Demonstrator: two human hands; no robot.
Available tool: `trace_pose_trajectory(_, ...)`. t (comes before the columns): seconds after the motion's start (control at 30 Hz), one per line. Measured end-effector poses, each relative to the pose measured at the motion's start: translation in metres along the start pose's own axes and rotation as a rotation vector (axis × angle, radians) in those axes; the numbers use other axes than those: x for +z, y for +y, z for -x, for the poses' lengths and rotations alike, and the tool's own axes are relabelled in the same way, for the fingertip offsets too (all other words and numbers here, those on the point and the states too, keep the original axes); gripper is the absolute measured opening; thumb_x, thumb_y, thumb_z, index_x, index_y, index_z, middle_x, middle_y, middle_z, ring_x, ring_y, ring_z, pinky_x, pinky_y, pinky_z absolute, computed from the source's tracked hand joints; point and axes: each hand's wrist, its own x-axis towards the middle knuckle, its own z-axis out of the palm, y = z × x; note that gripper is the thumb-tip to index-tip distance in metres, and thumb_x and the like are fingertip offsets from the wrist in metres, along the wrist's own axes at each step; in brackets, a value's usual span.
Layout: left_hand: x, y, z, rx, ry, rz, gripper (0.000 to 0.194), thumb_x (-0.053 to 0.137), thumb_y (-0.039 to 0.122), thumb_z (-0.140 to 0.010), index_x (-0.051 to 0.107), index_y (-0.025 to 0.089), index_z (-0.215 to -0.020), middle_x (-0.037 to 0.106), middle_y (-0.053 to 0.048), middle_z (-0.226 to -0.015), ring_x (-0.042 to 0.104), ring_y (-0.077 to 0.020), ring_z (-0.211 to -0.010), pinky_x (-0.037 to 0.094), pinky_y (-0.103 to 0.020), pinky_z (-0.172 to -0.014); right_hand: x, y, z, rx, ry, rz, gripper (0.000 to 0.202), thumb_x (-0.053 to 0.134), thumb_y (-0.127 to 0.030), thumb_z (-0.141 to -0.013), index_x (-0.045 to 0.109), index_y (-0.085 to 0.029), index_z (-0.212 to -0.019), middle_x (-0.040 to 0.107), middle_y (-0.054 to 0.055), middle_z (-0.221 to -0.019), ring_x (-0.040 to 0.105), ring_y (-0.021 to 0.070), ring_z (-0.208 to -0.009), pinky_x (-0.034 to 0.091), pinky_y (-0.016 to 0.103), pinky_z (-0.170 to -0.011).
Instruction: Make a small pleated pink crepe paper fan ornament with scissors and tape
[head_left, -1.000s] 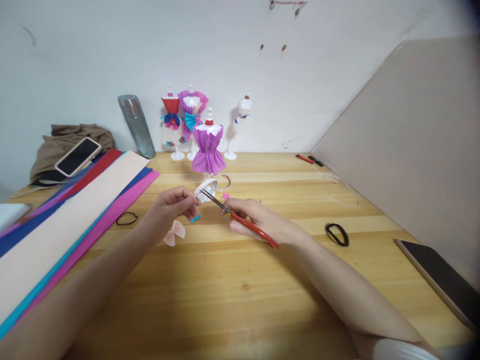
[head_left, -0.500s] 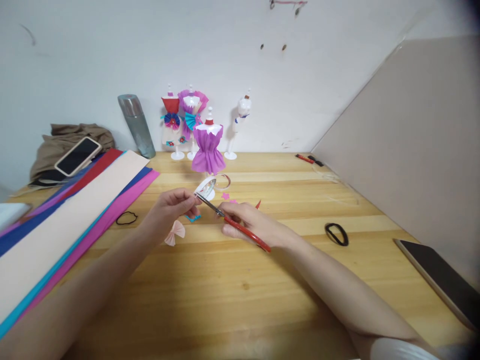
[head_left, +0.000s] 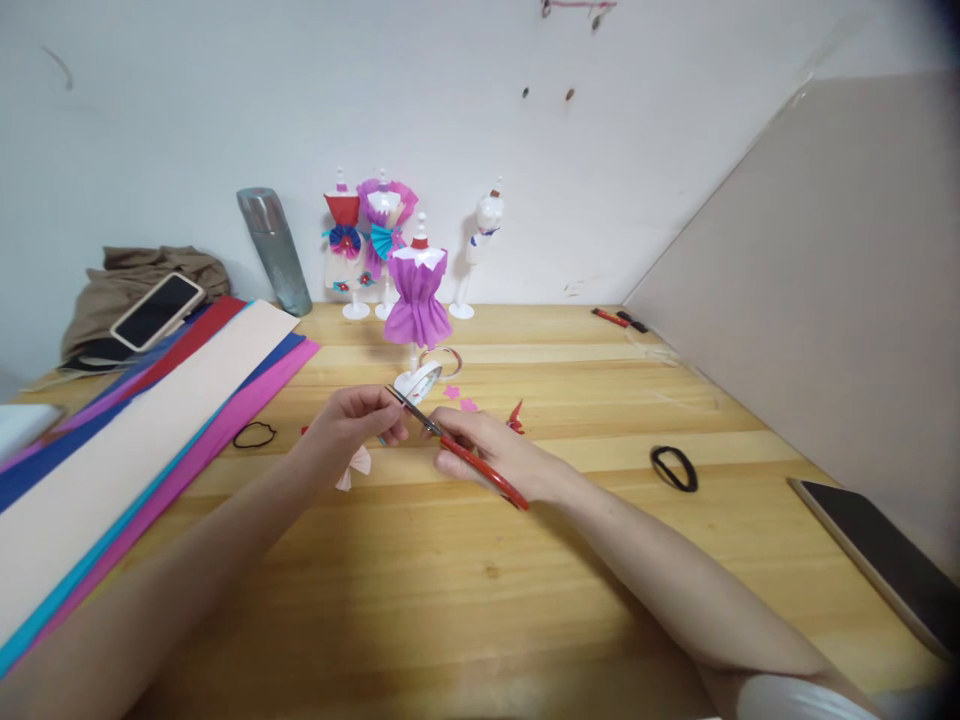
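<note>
My left hand (head_left: 364, 418) is closed in a pinch; what its fingertips hold is too small to make out. The blades of the red-handled scissors (head_left: 484, 470) reach up to those fingertips. My right hand (head_left: 510, 452) is wrapped around the scissor handles. A white tape roll (head_left: 427, 382) stands tilted just behind the blades, by the base of a small dress form in a gathered purple dress (head_left: 417, 300). Below my left hand lies a pale pink bow (head_left: 355, 468), partly hidden. Pink star-shaped pieces (head_left: 451, 393) and a red piece (head_left: 516, 416) rest beyond my right hand.
Several dress forms, one with a red top (head_left: 342, 209), stand along the wall. Long coloured paper strips (head_left: 157, 430) cover the left side, near a grey bottle (head_left: 274, 250) and a phone (head_left: 157, 312). A black band (head_left: 673, 468) and dark tablet (head_left: 877, 560) lie right.
The tape roll has moved slightly down, and the white strip between it and my left fingertips no longer shows. Both hands and the scissors have shifted a little.
</note>
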Motion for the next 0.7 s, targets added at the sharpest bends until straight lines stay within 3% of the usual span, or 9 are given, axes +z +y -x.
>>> trace_pose_trajectory(0.27,0.0018,0.0011,0.0011,0.019,0.0,0.012,0.023,0.073,0.039,-0.07,0.066,0.017,-0.065,0.067,-0.002,-0.064,0.057,-0.0125,-0.06,0.046,-0.024,-0.058,0.0018,0.004,-0.0028,-0.075,-0.004,-0.061,0.046,0.048,-0.062,-0.088,0.05,-0.017,-0.09,0.037,-0.004,-0.07,0.034,0.0106,-0.062,0.028,0.024,-0.056)
trace_pose_trajectory(0.7,0.0016,-0.0007,-0.0004,0.014,0.004,0.029,0.025,0.074,0.041,-0.069,0.066,0.017,-0.066,0.068,-0.002,-0.064,0.059,-0.013,-0.06,0.048,-0.026,-0.063,0.0039,0.0017,-0.0015,-0.054,0.04,-0.025,0.046,0.049,-0.063,-0.087,0.051,-0.017,-0.088,0.04,-0.004,-0.069,0.035,0.0103,-0.061,0.029,0.023,-0.056)
